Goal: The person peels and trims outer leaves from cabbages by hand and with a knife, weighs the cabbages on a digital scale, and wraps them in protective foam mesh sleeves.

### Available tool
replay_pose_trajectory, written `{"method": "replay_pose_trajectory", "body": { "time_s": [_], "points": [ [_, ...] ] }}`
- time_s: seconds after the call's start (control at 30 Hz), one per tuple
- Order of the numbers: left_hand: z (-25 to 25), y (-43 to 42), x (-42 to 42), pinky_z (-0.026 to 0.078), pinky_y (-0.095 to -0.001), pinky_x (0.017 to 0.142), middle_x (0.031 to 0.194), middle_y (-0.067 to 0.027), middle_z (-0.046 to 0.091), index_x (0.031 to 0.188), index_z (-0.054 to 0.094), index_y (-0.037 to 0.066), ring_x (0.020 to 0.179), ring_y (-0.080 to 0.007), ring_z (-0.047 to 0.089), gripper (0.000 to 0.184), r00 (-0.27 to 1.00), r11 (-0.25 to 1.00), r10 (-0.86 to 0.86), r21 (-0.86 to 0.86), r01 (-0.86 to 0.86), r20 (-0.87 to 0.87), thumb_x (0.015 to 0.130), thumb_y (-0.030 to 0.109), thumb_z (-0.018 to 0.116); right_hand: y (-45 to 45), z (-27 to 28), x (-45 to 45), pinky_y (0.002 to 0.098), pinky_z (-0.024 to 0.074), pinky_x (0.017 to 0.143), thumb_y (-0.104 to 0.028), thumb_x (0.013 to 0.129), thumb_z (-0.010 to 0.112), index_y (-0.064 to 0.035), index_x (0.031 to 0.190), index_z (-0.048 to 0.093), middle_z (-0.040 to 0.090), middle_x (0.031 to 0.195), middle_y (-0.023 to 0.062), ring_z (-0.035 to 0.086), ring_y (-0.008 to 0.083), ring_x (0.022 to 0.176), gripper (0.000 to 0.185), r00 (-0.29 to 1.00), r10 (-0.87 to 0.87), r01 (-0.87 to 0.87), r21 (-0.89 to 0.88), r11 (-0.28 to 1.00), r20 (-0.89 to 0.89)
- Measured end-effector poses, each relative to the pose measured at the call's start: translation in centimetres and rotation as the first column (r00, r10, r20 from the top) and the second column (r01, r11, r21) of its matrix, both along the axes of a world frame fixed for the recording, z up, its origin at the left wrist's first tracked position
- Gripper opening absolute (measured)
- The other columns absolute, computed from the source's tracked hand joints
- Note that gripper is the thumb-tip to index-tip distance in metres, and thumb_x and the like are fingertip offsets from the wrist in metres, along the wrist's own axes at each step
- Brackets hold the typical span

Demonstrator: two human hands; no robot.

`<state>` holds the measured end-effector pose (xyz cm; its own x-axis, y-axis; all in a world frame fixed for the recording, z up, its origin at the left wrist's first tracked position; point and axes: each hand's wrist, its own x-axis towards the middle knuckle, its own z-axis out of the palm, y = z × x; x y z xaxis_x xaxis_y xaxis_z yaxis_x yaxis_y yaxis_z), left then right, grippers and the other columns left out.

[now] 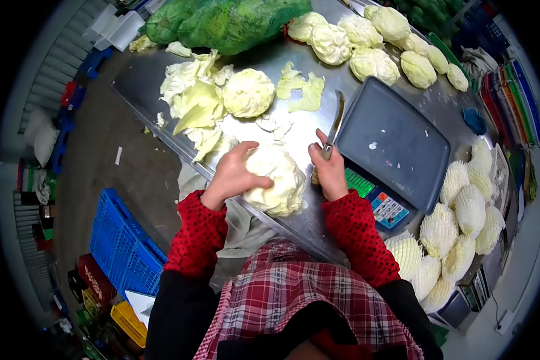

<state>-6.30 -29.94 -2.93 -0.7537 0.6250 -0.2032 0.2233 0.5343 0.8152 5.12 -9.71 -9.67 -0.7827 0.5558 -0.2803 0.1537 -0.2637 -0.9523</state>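
A pale cabbage (277,187) rests at the near edge of the metal table. My left hand (233,176) lies over its left side, thumb across the front and fingers curled round the top. To the right of it, my right hand (328,168) grips a knife (338,114) by its handle, the blade pointing up and away. Another cabbage (249,93) sits further back, beside a heap of peeled cabbage leaves (196,99). Two loose leaf pieces (306,91) lie flat to its right.
A scale (396,144) with a grey tray stands right of my hands. Net-wrapped cabbages (462,222) pile up at the right, and bare cabbages (375,65) line the back. A green mesh sack (222,23) lies at the far edge. Blue crates (125,240) stand on the floor at left.
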Motion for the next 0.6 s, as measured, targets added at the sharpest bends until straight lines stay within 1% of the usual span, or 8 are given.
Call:
{"method": "replay_pose_trajectory", "body": {
  "time_s": [0.07,0.13,0.2,0.23,0.3,0.33,0.43,0.6],
  "points": [
    [-1.5,0.7,0.5,0.048,-0.0353,0.092,0.116,-0.0254,0.06,0.124,0.053,-0.004,0.106,-0.0331,0.06,0.084,0.994,0.991,-0.065,-0.12,0.055,-0.085,0.052,0.028,0.084,0.4,-0.5,1.4,0.022,0.0433,0.075,-0.016,0.09,0.065,-0.0008,0.133,0.05,0.059,0.089,-0.002,0.052,0.0059,0.079,0.048,0.997,-0.063,0.069,0.168,0.983,-0.041],
    [-1.9,0.6,0.0,0.048,-0.0356,0.092,0.117,-0.0251,0.06,0.125,0.052,-0.004,0.106,-0.0329,0.06,0.086,0.999,0.998,-0.014,-0.057,0.011,-0.051,0.052,0.029,0.084,0.9,-0.9,3.1,0.0241,0.0469,0.072,-0.017,0.087,0.068,-0.0027,0.129,0.054,0.064,0.084,0.0012,0.057,0.0086,0.074,0.047,0.991,-0.121,0.132,0.302,0.944,-0.054],
    [-2.7,0.4,0.1,0.048,-0.0368,0.091,0.114,-0.025,0.061,0.126,0.049,-0.006,0.104,-0.0333,0.061,0.088,0.995,0.994,0.099,0.041,-0.098,-0.001,0.053,0.029,0.085,0.7,0.9,5.0,0.0299,0.0512,0.067,-0.02,0.083,0.072,-0.0043,0.125,0.056,0.068,0.088,0.0119,0.066,0.0164,0.072,0.048,0.931,-0.019,-0.146,0.419,0.896,0.364],
    [-2.9,0.8,0.2,0.048,-0.0368,0.091,0.114,-0.025,0.061,0.126,0.049,-0.006,0.104,-0.0333,0.061,0.088,0.996,0.996,0.086,0.039,-0.086,-0.001,0.053,0.029,0.085,-0.3,-0.2,5.7,0.0353,0.0519,0.06,-0.027,0.083,0.071,-0.0063,0.125,0.055,0.066,0.086,0.0165,0.066,0.0249,0.067,0.049,0.941,-0.008,-0.238,0.678,0.696,0.339],
    [-2.9,1.8,0.6,0.049,-0.0365,0.088,0.11,-0.0248,0.062,0.123,0.05,-0.006,0.102,-0.0327,0.062,0.084,0.981,0.976,0.193,0.094,-0.195,0.023,0.055,0.028,0.084,-2.9,1.1,5.8,0.0396,0.0505,0.056,-0.031,0.086,0.066,-0.0087,0.126,0.053,0.064,0.082,0.0145,0.064,0.0303,0.065,0.048,0.949,0.051,-0.286,0.784,0.552,0.31],
    [-2.9,2.1,0.6,0.049,-0.0363,0.087,0.107,-0.0245,0.063,0.121,0.051,-0.006,0.1,-0.0314,0.062,0.081,0.984,0.981,0.179,0.078,-0.178,-0.008,0.056,0.028,0.084,-3.8,0.2,5.9,0.0417,0.049,0.054,-0.03,0.09,0.06,-0.0094,0.127,0.052,0.061,0.08,0.0128,0.062,0.0301,0.063,0.043,0.98,0.057,-0.198,0.882,0.427,0.193],
    [-2.6,2.6,-0.1,0.049,-0.0366,0.086,0.106,-0.0248,0.063,0.12,0.051,-0.006,0.1,-0.0314,0.062,0.08,0.99,0.989,0.143,0.027,-0.143,-0.02,0.056,0.028,0.084,-4.6,0.4,6.6,0.0419,0.0497,0.063,-0.021,0.089,0.06,-0.0078,0.126,0.051,0.064,0.096,0.0192,0.064,0.0331,0.076,0.041,0.915,0.144,-0.395,0.772,0.497,0.376],
    [-2.4,3.6,-0.9,0.049,-0.0367,0.086,0.104,-0.0256,0.063,0.119,0.051,-0.007,0.098,-0.0342,0.063,0.08,0.995,0.996,0.085,0.005,-0.085,-0.053,0.055,0.029,0.083,-4.1,-0.5,6.7,0.0453,0.0501,0.055,-0.021,0.091,0.052,-0.0066,0.117,0.051,0.064,0.078,0.0152,0.062,0.0353,0.06,0.029,0.924,0.164,-0.381,0.803,0.458,0.345]
  ]
}}
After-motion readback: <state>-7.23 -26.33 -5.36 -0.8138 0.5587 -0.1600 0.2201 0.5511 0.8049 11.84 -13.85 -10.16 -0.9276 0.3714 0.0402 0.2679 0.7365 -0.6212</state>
